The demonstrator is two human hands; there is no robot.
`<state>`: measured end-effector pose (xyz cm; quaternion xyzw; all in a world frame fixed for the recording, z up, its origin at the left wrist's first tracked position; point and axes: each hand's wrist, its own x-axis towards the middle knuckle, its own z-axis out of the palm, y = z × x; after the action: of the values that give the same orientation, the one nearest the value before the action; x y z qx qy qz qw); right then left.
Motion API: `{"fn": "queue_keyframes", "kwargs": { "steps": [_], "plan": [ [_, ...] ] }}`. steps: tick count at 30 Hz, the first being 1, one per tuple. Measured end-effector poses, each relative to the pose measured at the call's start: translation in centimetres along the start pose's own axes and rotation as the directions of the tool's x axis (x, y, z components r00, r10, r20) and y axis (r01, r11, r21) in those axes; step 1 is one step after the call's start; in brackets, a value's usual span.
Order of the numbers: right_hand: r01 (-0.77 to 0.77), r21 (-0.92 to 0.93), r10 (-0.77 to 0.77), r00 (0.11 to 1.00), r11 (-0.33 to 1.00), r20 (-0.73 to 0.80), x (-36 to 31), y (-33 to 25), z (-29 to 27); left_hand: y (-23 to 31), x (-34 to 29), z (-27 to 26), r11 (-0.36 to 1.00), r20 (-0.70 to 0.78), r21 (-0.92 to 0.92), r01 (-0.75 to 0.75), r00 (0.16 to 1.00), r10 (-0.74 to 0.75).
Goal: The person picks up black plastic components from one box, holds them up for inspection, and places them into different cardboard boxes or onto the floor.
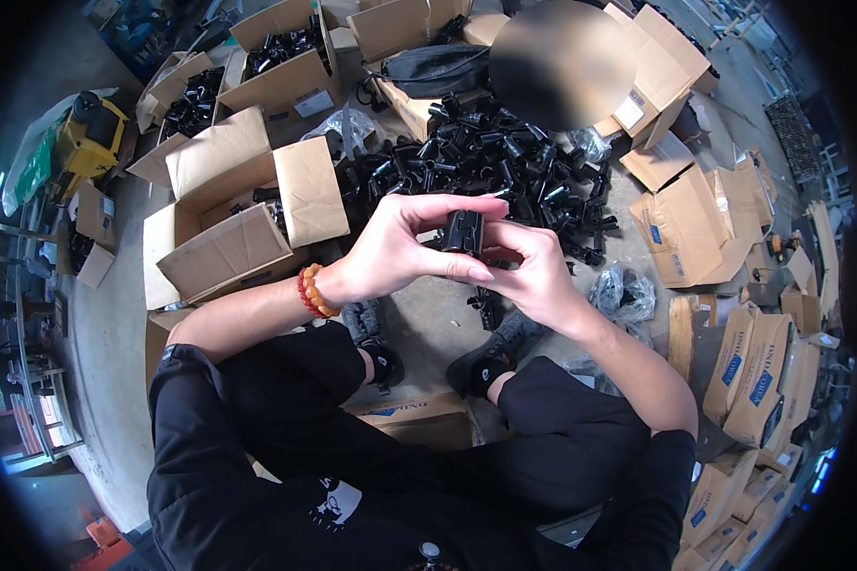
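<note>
Here, in the head view, sits with knees spread, bends both elbows outward and brings both forearms together in front, over the gap between the feet. Holds one small black part (464, 233) at the meeting of the two hands, near the middle of the view and just this side of a pile of black parts (505, 157) on the floor. With the left hand (386, 243), curves round from the left in a wide C, with the index finger stretched along the far end of the part, the thumb straight along the near end, and a gap between them only as wide as the piece. With the right hand (540, 271), comes in from the right with bent fingers close against the right side of the part and the thumb near the left thumb's tip; cannot tell exactly where each right fingertip presses. Bends the left wrist slightly, just above a bracelet of red and orange beads (312, 291). Angles the right forearm up and inward from the lower right, past a clear plastic bag (628, 293) on the floor. To the left of the hands, beyond the left forearm, shows an open cardboard box (311, 195).
</note>
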<state>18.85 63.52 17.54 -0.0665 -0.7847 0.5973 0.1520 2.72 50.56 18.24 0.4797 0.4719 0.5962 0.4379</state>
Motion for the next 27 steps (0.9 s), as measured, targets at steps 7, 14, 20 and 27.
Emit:
{"fn": "queue_keyframes", "kwargs": {
  "steps": [7,14,20,27],
  "plan": [
    [-0.034,-0.068,0.035,0.999,0.997,0.023,0.3,-0.6,-0.2,0.0,0.1,0.0,0.998,-0.006,-0.019,0.055,0.998,-0.055],
    [0.033,-0.122,-0.041,0.997,0.992,-0.063,0.5,-1.6,-1.0,0.4,0.6,-1.2,0.992,-0.038,-0.122,0.045,0.998,-0.05],
    [0.261,-0.408,-0.333,0.935,0.875,-0.117,0.9,-2.4,-0.6,0.1,0.4,-1.7,0.954,-0.115,-0.297,0.028,0.991,-0.065],
    [0.304,-0.486,-0.447,0.87,0.82,-0.21,0.2,-1.3,0.0,0.5,1.2,0.2,0.975,-0.168,-0.218,0.051,0.982,-0.089]
  ]
}}
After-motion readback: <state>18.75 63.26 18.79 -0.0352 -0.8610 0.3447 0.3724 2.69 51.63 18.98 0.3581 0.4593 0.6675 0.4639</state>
